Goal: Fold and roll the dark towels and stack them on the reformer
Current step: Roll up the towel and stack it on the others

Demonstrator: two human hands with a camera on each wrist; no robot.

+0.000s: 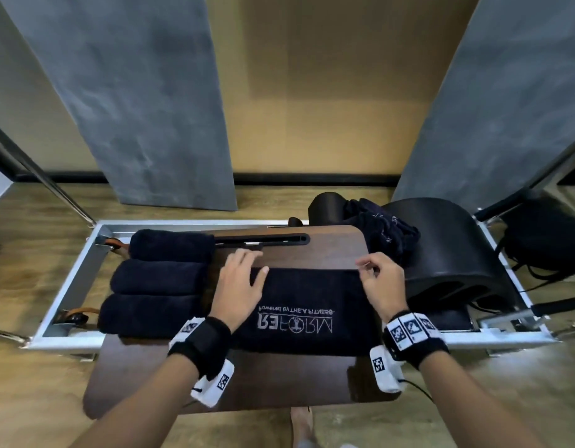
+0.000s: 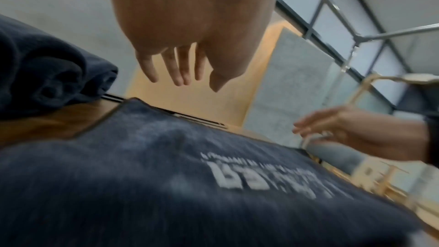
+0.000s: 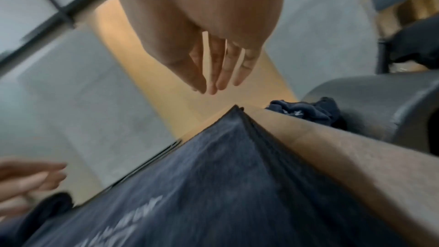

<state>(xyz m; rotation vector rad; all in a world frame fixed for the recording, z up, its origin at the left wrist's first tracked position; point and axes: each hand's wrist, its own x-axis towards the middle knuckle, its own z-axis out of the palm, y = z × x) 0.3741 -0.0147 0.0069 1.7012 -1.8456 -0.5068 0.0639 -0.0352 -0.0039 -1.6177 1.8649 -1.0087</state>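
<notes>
A folded dark towel [image 1: 308, 315] with white lettering lies flat on a brown wooden board [image 1: 312, 250] set across the reformer's silver frame [image 1: 72, 279]. My left hand [image 1: 247, 266] hovers over its far left corner with straight fingers; in the left wrist view this hand [image 2: 180, 70] holds nothing above the towel [image 2: 166, 185]. My right hand [image 1: 368, 266] hangs over the far right corner, fingers loosely bent. In the right wrist view my right hand [image 3: 213, 74] is empty, just above the towel's corner [image 3: 225, 157]. Three rolled dark towels [image 1: 156, 276] lie side by side at left.
A heap of unfolded dark towels [image 1: 383, 234] rests against a black arc barrel [image 1: 457, 247] at the right, beyond the board. A black bag [image 1: 544, 240] sits further right. Grey wall panels stand behind. A bare foot [image 1: 300, 425] shows below the board's near edge.
</notes>
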